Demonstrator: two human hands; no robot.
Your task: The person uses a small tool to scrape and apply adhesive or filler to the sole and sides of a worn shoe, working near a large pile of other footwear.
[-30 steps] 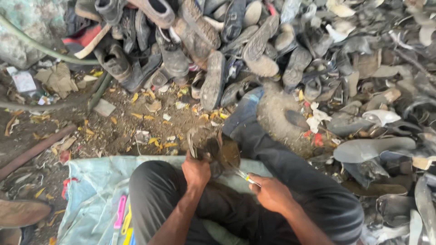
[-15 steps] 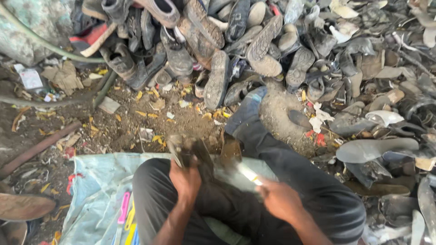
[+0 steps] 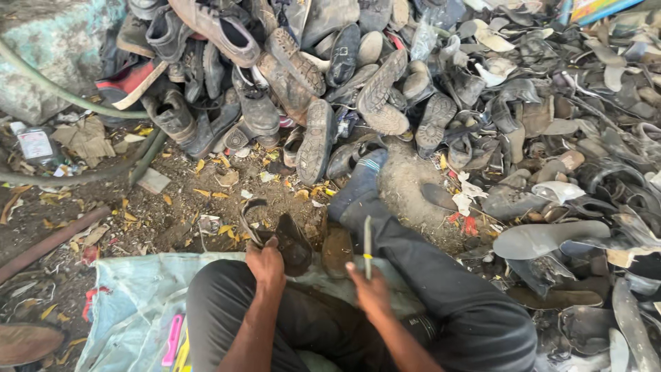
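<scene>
Your left hand point(image 3: 266, 264) gripping a worn dark shoe point(image 3: 286, 238), your right hand point(image 3: 370, 289) holding a knife point(image 3: 367, 246) upright, shoe pile point(image 3: 358, 83) crowding ahead, bare dirt point(image 3: 172, 200) left.

A big heap of worn shoes and boots point(image 3: 303, 76) fills the top of the view, dark and dusty, soles turned up in many places. To the right lies a spread of loose black soles and shoe scraps point(image 3: 571, 186), with one long grey sole point(image 3: 551, 238) near its lower edge. A green hose point(image 3: 62, 93) curves across the upper left, over a mottled green surface point(image 3: 48, 48). Below it a small bottle with a white label point(image 3: 34, 146) lies on bare dirt point(image 3: 172, 207) strewn with yellow leaf bits. A rusty pipe point(image 3: 48, 241) runs aslant at left. A pale blue sheet point(image 3: 131, 303) covers the ground at the bottom, a pink strip point(image 3: 172, 339) on it
</scene>
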